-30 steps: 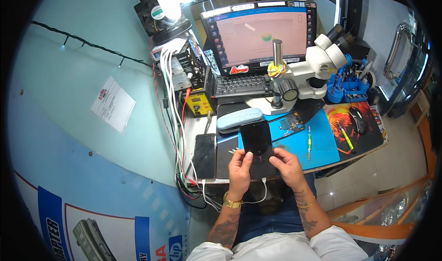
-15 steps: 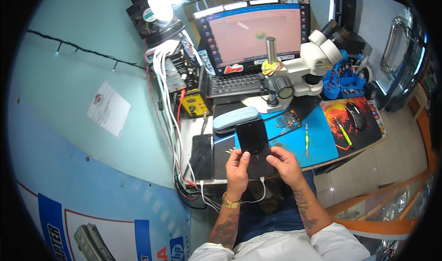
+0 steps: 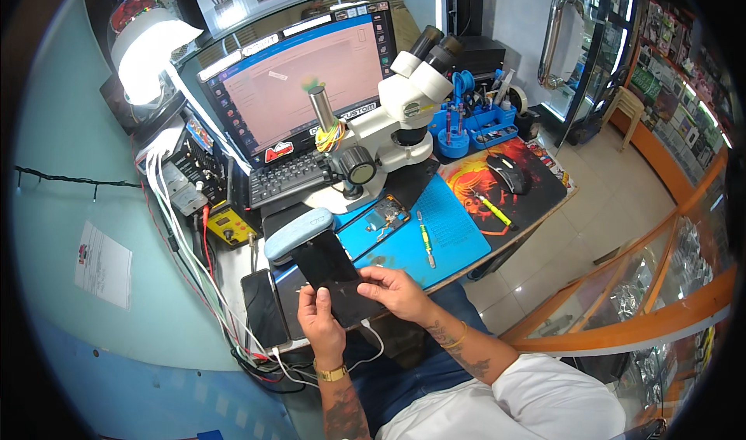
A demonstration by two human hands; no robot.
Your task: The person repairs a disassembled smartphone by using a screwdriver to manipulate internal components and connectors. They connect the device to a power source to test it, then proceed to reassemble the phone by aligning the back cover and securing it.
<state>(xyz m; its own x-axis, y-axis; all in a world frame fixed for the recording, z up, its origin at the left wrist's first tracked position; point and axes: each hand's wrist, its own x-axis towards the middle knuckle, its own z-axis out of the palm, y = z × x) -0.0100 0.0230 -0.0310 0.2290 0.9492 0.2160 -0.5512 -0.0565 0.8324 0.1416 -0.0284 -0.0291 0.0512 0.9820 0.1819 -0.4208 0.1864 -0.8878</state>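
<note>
Both hands hold a thin black phone screen [image 3: 325, 260] by its lower end, tilted above the near edge of the workbench. My left hand [image 3: 321, 327] pinches its lower left corner, thumb on top. At the lower right, the fingers and thumb of my right hand [image 3: 395, 291] close on it; the fingertips underneath are hidden. Just beyond the screen lies a light blue zip case [image 3: 298, 233]. An opened phone with bare inner parts [image 3: 382, 221] rests on the blue work mat [image 3: 460, 246]. A dark phone [image 3: 264, 308] lies left of my left hand.
A green-and-silver hand tool [image 3: 425, 240] lies on the mat, a yellow-green one [image 3: 496, 212] near the mouse [image 3: 507, 174]. Behind stand a microscope [image 3: 412, 90], keyboard [image 3: 287, 177] and monitor [image 3: 303, 83]. White cables [image 3: 190, 246] hang at left, beside a yellow-fronted device [image 3: 233, 226].
The view has swung to the right, so the bench appears further left and turned. Both hands keep their hold on the black phone screen.
</note>
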